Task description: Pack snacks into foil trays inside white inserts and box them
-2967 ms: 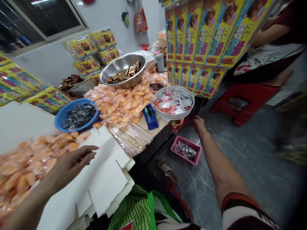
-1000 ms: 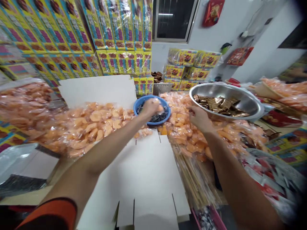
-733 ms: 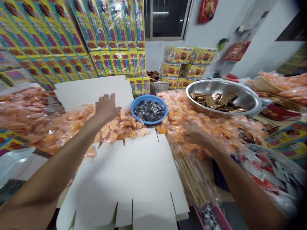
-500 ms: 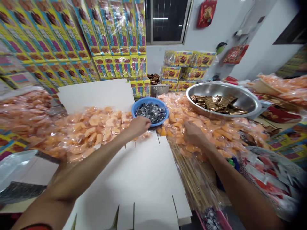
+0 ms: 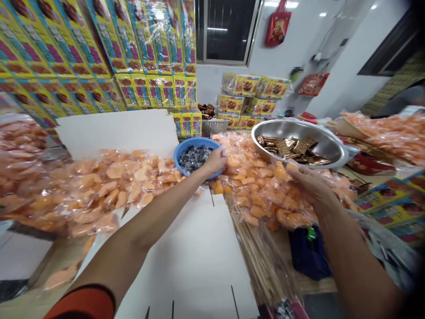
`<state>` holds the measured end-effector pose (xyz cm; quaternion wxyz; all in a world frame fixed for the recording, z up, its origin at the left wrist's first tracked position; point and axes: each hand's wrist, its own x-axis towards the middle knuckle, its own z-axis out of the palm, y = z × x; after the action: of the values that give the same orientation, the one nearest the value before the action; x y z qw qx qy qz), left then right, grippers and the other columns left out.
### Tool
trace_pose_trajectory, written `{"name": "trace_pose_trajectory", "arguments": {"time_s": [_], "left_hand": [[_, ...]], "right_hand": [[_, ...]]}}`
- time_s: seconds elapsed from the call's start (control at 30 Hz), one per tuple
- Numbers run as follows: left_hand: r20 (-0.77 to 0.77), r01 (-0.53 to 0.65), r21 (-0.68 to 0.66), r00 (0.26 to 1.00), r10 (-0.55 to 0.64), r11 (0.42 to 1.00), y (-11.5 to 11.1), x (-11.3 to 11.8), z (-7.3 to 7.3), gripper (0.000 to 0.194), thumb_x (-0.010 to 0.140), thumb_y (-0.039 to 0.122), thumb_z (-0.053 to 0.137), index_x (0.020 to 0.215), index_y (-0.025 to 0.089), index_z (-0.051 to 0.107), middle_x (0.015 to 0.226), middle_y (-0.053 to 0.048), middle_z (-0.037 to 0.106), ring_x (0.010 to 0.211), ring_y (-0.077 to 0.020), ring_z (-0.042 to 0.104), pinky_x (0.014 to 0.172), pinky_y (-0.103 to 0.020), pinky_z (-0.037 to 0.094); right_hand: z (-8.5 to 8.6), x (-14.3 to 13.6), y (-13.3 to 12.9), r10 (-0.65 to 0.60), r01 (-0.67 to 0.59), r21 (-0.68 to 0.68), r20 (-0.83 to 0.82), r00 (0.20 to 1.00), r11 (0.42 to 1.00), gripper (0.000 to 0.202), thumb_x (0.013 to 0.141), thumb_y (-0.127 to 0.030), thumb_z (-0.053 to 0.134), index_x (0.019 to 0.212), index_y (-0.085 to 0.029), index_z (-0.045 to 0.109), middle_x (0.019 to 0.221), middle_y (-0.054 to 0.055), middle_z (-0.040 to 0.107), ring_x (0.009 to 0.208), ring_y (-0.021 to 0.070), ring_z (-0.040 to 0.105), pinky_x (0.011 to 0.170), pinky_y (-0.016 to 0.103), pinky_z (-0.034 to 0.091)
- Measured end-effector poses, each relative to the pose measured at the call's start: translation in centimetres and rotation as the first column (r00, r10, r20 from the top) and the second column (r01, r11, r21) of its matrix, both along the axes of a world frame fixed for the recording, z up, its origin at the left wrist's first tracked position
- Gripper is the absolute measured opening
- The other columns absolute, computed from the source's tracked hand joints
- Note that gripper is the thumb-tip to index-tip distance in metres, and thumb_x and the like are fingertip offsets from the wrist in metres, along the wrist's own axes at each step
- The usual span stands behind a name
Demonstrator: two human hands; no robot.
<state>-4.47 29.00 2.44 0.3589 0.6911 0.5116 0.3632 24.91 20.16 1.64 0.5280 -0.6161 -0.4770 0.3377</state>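
Observation:
My left hand is at the right rim of the blue bowl, its fingers curled closed. What they grip, if anything, is hidden. Small dark pieces in clear, shiny wrap fill the bowl. My right hand reaches over the right-hand heap of orange pieces in clear wrap. Its thumb and fingers pinch a wrapped orange piece by the steel basin. Below my left forearm lie flat white cardboard blanks, and one more white board stands behind the left heap.
A wide steel basin holds gold-brown packets. Stacked yellow printed boxes rise at the back left. Long thin sticks in plastic lie right of the white card, beside a dark blue object. A grey basket stands behind the bowl.
My left hand has shifted right along the bowl's near side to its right rim. The right hand has moved right over the orange heap, and an orange piece now shows at its fingers.

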Motion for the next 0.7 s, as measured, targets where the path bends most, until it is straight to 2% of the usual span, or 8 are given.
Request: {"name": "trace_pose_trajectory", "arguments": {"time_s": [0.1, 0.2, 0.3, 0.37, 0.47, 0.53, 0.6, 0.7], "left_hand": [[0.164, 0.064, -0.128, 0.986, -0.043, 0.990, -0.7, -0.2, 0.6, 0.017, 0.088, 0.008, 0.057, 0.103, 0.017, 0.057, 0.082, -0.001, 0.066, 0.078, -0.0155, 0.069, 0.075, -0.030, 0.059], [0.279, 0.122, -0.196, 0.958, -0.064, 0.973, -1.6, -0.2, 0.7, 0.029, 0.083, 0.002, 0.056, 0.109, 0.016, 0.059, 0.078, 0.000, 0.064, 0.071, -0.0128, 0.068, 0.073, -0.029, 0.059], [0.348, 0.126, -0.201, 0.936, -0.050, 0.971, -1.8, 0.0, 0.5, 0.028, 0.079, 0.001, 0.058, 0.103, 0.015, 0.063, 0.076, 0.000, 0.064, 0.067, -0.0120, 0.066, 0.071, -0.029, 0.059], [0.379, 0.061, -0.165, 0.925, 0.006, 0.984, -1.5, 0.2, 0.5, 0.023, 0.078, 0.002, 0.058, 0.098, 0.015, 0.062, 0.079, 0.000, 0.064, 0.069, -0.0119, 0.065, 0.072, -0.028, 0.058], [0.409, -0.122, -0.076, 0.901, 0.143, 0.990, -0.8, -0.2, 0.9, 0.017, 0.081, 0.009, 0.057, 0.097, 0.017, 0.057, 0.085, -0.001, 0.063, 0.074, -0.0125, 0.065, 0.076, -0.028, 0.056], [0.414, -0.246, -0.008, 0.882, 0.228, 0.969, -0.6, -1.8, 1.6, 0.018, 0.082, 0.013, 0.059, 0.098, 0.018, 0.056, 0.088, -0.001, 0.063, 0.080, -0.0140, 0.064, 0.080, -0.029, 0.054], [0.359, -0.372, 0.128, 0.881, 0.307, 0.919, -1.0, -4.8, 2.6, 0.021, 0.081, 0.016, 0.062, 0.101, 0.019, 0.057, 0.096, -0.003, 0.065, 0.087, -0.0161, 0.064, 0.085, -0.030, 0.053], [0.129, -0.496, 0.413, 0.862, 0.490, 0.764, -2.7, -10.9, 4.0, 0.027, 0.082, 0.015, 0.061, 0.109, 0.018, 0.060, 0.119, -0.011, 0.062, 0.105, -0.0222, 0.063, 0.096, -0.037, 0.052]], "right_hand": [[0.0, 0.2, 0.0, 0.026, -0.027, -0.050, -0.013, 1.000, 0.998, 0.037, 0.054, -0.043, 0.077, 0.079, -0.021, 0.062, 0.074, 0.003, 0.061, 0.064, 0.0169, 0.056, 0.051, 0.027, 0.048], [-0.1, 0.0, -0.2, -0.060, 0.061, -0.018, 0.028, 0.998, 0.998, 0.032, 0.062, -0.043, 0.075, 0.082, -0.021, 0.063, 0.073, 0.001, 0.060, 0.062, 0.0164, 0.053, 0.052, 0.028, 0.047], [0.3, -1.4, -0.4, -0.109, 0.089, 0.102, 0.223, 0.969, 0.991, 0.031, 0.075, -0.044, 0.070, 0.094, -0.021, 0.066, 0.081, 0.003, 0.064, 0.070, 0.0193, 0.057, 0.061, 0.030, 0.049], [0.5, -3.6, -0.2, -0.034, -0.043, 0.133, 0.530, 0.847, 0.990, 0.027, 0.085, -0.040, 0.062, 0.103, -0.020, 0.067, 0.094, 0.007, 0.070, 0.084, 0.0235, 0.062, 0.075, 0.033, 0.051], [-0.3, -8.3, 1.1, 0.129, -0.202, -0.015, 0.816, 0.563, 0.979, 0.023, 0.087, -0.024, 0.057, 0.106, -0.018, 0.069, 0.111, 0.014, 0.071, 0.104, 0.0287, 0.063, 0.093, 0.037, 0.048], [-1.5, -11.3, 2.4, 0.173, -0.197, -0.081, 0.838, 0.518, 0.977, 0.028, 0.079, -0.016, 0.062, 0.106, -0.017, 0.071, 0.120, 0.018, 0.068, 0.110, 0.0326, 0.062, 0.097, 0.041, 0.046], [-2.7, -13.0, 3.6, 0.158, -0.156, -0.086, 0.826, 0.540, 0.984, 0.033, 0.074, -0.012, 0.064, 0.106, -0.014, 0.071, 0.124, 0.023, 0.065, 0.112, 0.0370, 0.061, 0.098, 0.047, 0.045], [-3.2, -12.3, 5.1, 0.106, -0.090, -0.064, 0.774, 0.624, 0.994, 0.025, 0.071, -0.010, 0.064, 0.095, -0.013, 0.072, 0.110, 0.024, 0.068, 0.106, 0.0374, 0.064, 0.093, 0.047, 0.046]]}}
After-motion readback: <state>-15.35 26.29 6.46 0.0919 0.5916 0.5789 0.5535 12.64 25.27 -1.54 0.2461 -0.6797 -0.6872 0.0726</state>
